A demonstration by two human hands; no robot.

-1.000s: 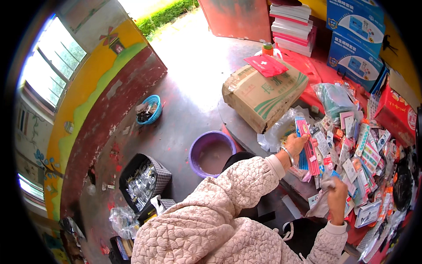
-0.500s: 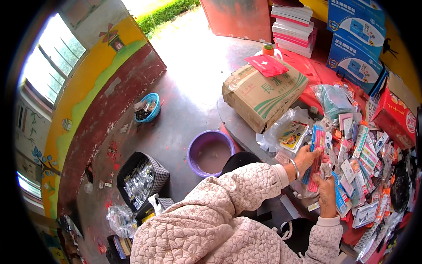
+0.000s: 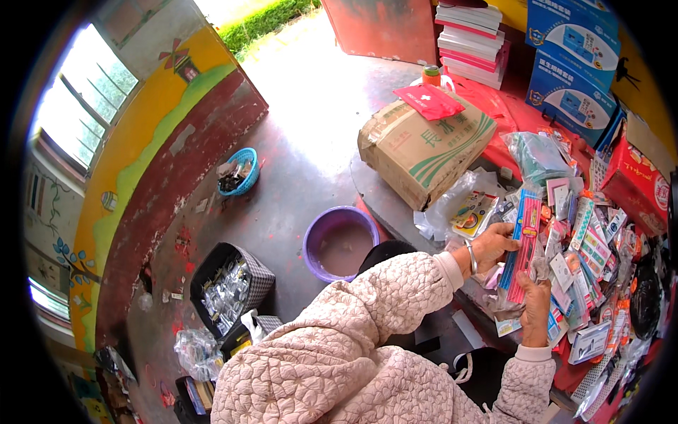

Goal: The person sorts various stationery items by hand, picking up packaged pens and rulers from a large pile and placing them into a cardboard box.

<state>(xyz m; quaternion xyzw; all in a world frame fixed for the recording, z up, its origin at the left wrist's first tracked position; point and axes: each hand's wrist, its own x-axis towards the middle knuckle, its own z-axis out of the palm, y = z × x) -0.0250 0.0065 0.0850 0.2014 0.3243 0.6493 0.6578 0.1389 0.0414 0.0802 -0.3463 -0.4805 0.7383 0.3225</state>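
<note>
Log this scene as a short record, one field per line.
Left hand: holds a long pink-and-blue pack
Right hand: holds what looks like a greyish cloth, thumb at the pack's lower end
Beside hands: heap of small packages
Floor: purple basin, blue basket
Beyond hands: cardboard box, red pouch on top

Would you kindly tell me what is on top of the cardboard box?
A flat red pouch lies on the cardboard box; the patch beneath it is covered and cannot be seen.
</note>
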